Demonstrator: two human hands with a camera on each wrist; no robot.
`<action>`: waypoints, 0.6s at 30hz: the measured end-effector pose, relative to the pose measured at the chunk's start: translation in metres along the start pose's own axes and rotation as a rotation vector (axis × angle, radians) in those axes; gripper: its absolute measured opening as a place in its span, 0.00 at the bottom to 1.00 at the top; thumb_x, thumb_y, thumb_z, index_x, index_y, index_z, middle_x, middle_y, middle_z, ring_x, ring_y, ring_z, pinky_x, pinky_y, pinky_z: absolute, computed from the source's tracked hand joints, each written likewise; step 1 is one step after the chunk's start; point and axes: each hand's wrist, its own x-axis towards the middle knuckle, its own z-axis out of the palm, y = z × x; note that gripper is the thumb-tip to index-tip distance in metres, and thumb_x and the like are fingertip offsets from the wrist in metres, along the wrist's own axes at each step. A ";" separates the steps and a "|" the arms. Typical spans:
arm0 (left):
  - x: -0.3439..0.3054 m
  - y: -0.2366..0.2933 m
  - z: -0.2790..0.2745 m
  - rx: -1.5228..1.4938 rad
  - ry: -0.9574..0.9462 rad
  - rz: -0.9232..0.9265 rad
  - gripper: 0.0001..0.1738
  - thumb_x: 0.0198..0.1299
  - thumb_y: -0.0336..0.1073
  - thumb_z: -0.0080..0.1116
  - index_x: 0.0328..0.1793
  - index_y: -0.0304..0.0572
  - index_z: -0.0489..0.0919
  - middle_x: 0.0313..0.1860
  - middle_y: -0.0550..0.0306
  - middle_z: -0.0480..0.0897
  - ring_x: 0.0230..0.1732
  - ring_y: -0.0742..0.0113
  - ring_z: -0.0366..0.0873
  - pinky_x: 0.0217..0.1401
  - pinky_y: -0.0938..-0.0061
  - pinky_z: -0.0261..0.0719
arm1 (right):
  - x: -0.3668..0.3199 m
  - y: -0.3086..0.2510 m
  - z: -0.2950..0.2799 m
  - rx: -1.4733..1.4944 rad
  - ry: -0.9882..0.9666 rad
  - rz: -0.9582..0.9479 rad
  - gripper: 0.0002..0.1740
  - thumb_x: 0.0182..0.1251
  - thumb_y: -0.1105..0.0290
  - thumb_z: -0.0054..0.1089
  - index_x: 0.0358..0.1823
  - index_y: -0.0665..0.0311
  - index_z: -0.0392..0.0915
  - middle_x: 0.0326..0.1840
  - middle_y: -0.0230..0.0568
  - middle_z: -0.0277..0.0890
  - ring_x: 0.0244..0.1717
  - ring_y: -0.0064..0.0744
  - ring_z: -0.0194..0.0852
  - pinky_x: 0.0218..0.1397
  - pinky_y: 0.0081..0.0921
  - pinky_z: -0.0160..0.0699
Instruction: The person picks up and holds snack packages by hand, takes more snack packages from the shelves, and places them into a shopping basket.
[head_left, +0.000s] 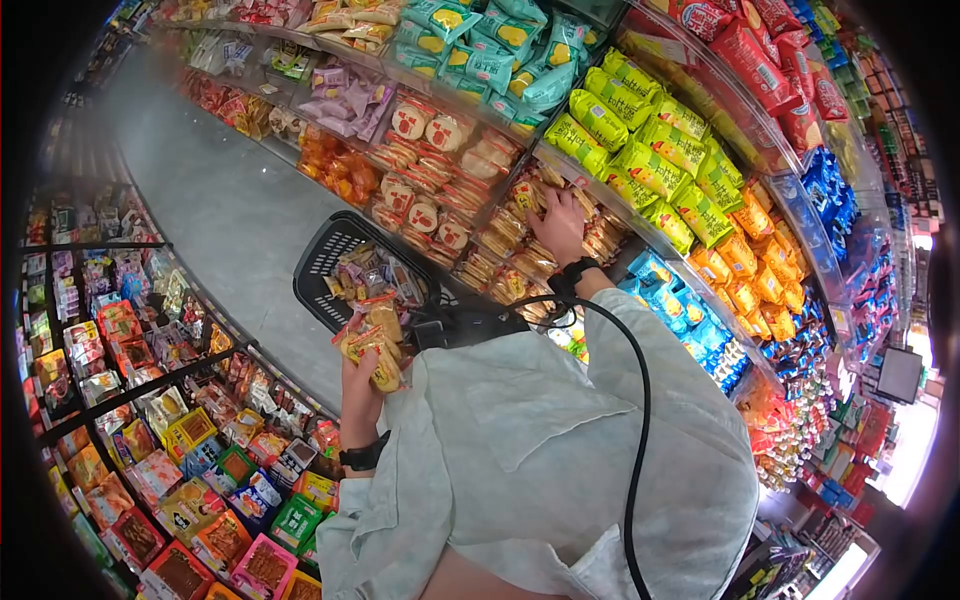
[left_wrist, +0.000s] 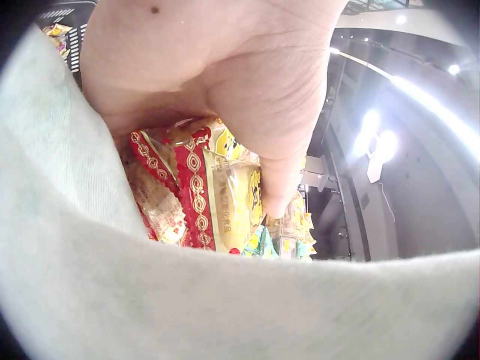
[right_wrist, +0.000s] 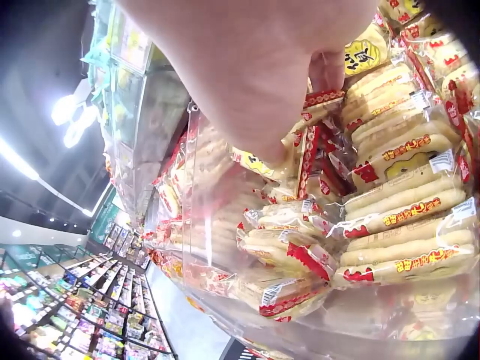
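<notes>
My left hand (head_left: 362, 388) grips several clear-wrapped pastry packets (head_left: 380, 335) with red and yellow print, close beside the shopping basket. Up close in the left wrist view, a red-bordered wrapper (left_wrist: 196, 191) shows beneath the palm and thumb. My right hand (head_left: 562, 228) reaches down into a shelf bin of similar long pastry packets (head_left: 512, 285). In the right wrist view, its thumb and a finger pinch a red-trimmed packet (right_wrist: 307, 142) among the others; the rest of the fingers are hidden. The dark basket (head_left: 312, 275) holds more small wrapped snacks (head_left: 378, 272).
Green packets (head_left: 655, 150) and orange ones (head_left: 765, 240) fill bins to the right. Round red-marked pastries (head_left: 408, 195) lie in neighbouring bins. A black cable (head_left: 640, 440) runs over my right sleeve. Grey floor (head_left: 230, 200) separates this shelf from another packed display (head_left: 190, 430).
</notes>
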 end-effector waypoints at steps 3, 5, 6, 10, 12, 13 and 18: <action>0.000 -0.001 -0.001 -0.015 -0.004 -0.010 0.38 0.75 0.39 0.55 0.85 0.50 0.52 0.76 0.44 0.70 0.72 0.48 0.75 0.69 0.52 0.81 | -0.001 0.006 0.001 0.072 -0.016 -0.021 0.25 0.64 0.60 0.66 0.63 0.55 0.78 0.64 0.47 0.75 0.64 0.56 0.71 0.65 0.49 0.71; 0.000 -0.002 -0.002 -0.018 -0.008 -0.007 0.38 0.75 0.39 0.55 0.85 0.49 0.52 0.76 0.44 0.70 0.72 0.48 0.75 0.70 0.52 0.81 | -0.001 0.014 0.010 0.127 0.005 -0.031 0.24 0.65 0.63 0.63 0.64 0.54 0.78 0.65 0.46 0.75 0.64 0.57 0.71 0.65 0.49 0.72; 0.000 -0.003 -0.003 -0.019 -0.009 -0.006 0.38 0.75 0.39 0.55 0.85 0.49 0.52 0.76 0.44 0.70 0.72 0.48 0.75 0.70 0.52 0.81 | -0.002 0.012 0.007 0.123 0.013 -0.048 0.24 0.65 0.65 0.62 0.64 0.54 0.78 0.65 0.47 0.75 0.63 0.57 0.72 0.65 0.49 0.73; -0.001 -0.002 -0.002 -0.018 -0.016 0.002 0.38 0.75 0.39 0.55 0.85 0.49 0.52 0.76 0.44 0.70 0.72 0.49 0.75 0.70 0.53 0.80 | -0.006 0.009 0.000 0.112 0.036 -0.070 0.23 0.65 0.70 0.59 0.63 0.55 0.78 0.61 0.50 0.77 0.60 0.58 0.75 0.65 0.49 0.74; -0.001 -0.002 -0.003 -0.019 -0.019 0.000 0.38 0.75 0.39 0.55 0.85 0.49 0.52 0.76 0.44 0.70 0.72 0.49 0.75 0.70 0.53 0.80 | -0.004 0.004 -0.004 0.167 0.041 -0.012 0.23 0.65 0.72 0.58 0.62 0.56 0.78 0.59 0.53 0.77 0.58 0.59 0.76 0.65 0.49 0.74; -0.002 -0.002 -0.004 -0.020 -0.016 0.002 0.38 0.75 0.39 0.55 0.85 0.49 0.52 0.76 0.44 0.70 0.72 0.49 0.75 0.71 0.53 0.80 | -0.002 0.000 -0.007 0.223 0.043 0.040 0.23 0.65 0.72 0.58 0.62 0.56 0.78 0.57 0.54 0.78 0.57 0.59 0.76 0.64 0.49 0.74; -0.004 -0.004 -0.008 -0.017 -0.008 0.012 0.38 0.75 0.40 0.55 0.86 0.49 0.52 0.76 0.44 0.70 0.72 0.49 0.75 0.71 0.53 0.80 | 0.004 0.006 0.003 0.229 0.207 0.114 0.19 0.66 0.71 0.59 0.59 0.61 0.79 0.52 0.57 0.79 0.53 0.60 0.77 0.60 0.50 0.75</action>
